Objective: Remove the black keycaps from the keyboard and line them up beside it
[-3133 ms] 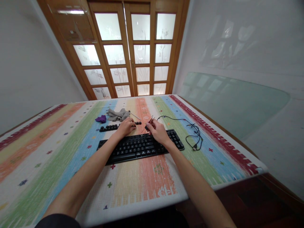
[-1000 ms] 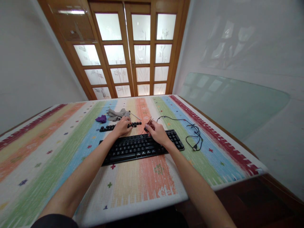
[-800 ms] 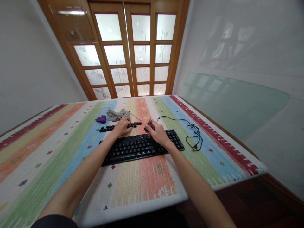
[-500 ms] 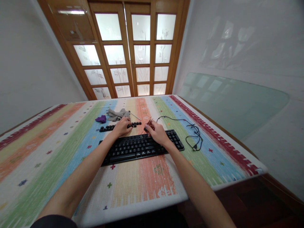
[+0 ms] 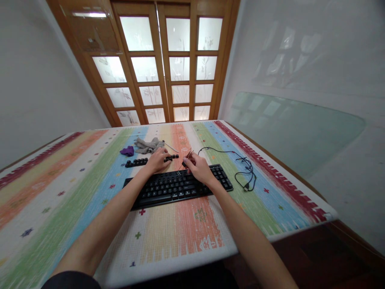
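A black keyboard [image 5: 168, 190] lies in front of me, with bare spots along its far row. Beyond it runs a line of loose black keycaps [image 5: 136, 162]. My left hand [image 5: 158, 161] is down at the right part of that line, fingers closed around a keycap [image 5: 167, 159]; its fingertips are partly hidden. Over the keyboard's far edge, my right hand [image 5: 197, 166] pinches a small dark tool with thin wire ends [image 5: 188, 155], which looks like a keycap puller. The fingers cover most of it.
A grey glove [image 5: 148, 145] and a purple cloth [image 5: 127, 151] lie beyond the keycaps, with a thin metal rod [image 5: 171, 147] beside them. The coiled USB cable [image 5: 248, 170] rests to the right on the striped tablecloth [image 5: 186, 224]. Walls flank the table.
My left hand has shifted slightly to the right along the keycaps, uncovering more of the line on its left. The right hand stays in place.
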Demonstrator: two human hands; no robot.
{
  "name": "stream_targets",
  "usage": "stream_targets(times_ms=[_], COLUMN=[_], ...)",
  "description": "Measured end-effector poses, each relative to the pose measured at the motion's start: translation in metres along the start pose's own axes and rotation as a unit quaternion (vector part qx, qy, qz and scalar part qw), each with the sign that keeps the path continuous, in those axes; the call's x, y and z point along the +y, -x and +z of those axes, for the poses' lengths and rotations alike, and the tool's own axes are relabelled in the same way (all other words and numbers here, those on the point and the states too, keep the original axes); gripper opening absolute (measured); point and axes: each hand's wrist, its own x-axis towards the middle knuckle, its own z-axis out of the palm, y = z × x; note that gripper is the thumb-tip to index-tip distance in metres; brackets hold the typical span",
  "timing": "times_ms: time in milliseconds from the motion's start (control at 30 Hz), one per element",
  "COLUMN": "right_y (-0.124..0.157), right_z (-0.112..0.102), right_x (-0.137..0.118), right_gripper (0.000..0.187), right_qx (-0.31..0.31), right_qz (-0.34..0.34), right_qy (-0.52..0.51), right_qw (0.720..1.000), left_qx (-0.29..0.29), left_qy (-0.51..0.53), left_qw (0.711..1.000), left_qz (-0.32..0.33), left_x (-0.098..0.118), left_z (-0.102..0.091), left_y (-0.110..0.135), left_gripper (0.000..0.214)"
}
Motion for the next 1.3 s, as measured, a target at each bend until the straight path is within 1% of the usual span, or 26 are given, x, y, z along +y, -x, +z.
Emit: stream_targets(times_ms=[133, 233, 567, 733, 833, 933, 1100, 1200, 1300], right_y=[0.000, 0.000, 0.000, 0.000, 0.000, -0.001, -0.003, -0.003, -0.003], right_z=[0.000, -0.001, -0.001, -0.002, -0.003, -0.005, -0.011, -0.014, -0.018], right_x=[0.000, -0.001, -0.001, 0.001, 0.001, 0.001, 0.003, 0.004, 0.005], right_gripper=[0.024, 0.025, 0.024, 0.024, 0.026, 0.027, 0.032, 0.035, 0.036], right_qx=[-0.005, -0.007, -0.005, 0.000, 0.004, 0.008, 0.015, 0.022, 0.026], right_qz=[0.003, 0.003, 0.001, 0.001, 0.002, 0.001, 0.004, 0.005, 0.008], right_qy=[-0.002, -0.004, 0.005, 0.001, -0.001, 0.000, 0.005, 0.022, 0.022], right_qw=[1.000, 1.000, 1.000, 1.000, 1.000, 1.000, 1.000, 0.999, 0.999], left_qx=[-0.003, -0.006, -0.008, 0.000, 0.004, 0.015, 0.034, 0.012, -0.010], left_qy=[0.024, 0.030, 0.000, -0.017, -0.019, -0.013, 0.003, 0.027, 0.066], left_qw=[1.000, 0.999, 1.000, 1.000, 1.000, 0.999, 0.998, 0.997, 0.995], left_qz=[0.009, 0.014, 0.010, 0.002, -0.008, -0.025, -0.057, -0.067, -0.070], left_x=[0.002, 0.002, 0.005, 0.005, 0.001, -0.006, -0.010, -0.002, 0.020], left_z=[0.004, 0.005, 0.003, -0.003, -0.013, -0.024, -0.037, -0.042, -0.047], left_y=[-0.003, -0.004, -0.003, 0.002, 0.010, 0.024, 0.053, 0.065, 0.072], left_gripper=[0.014, 0.016, 0.019, 0.023, 0.026, 0.029, 0.024, 0.020, 0.024])
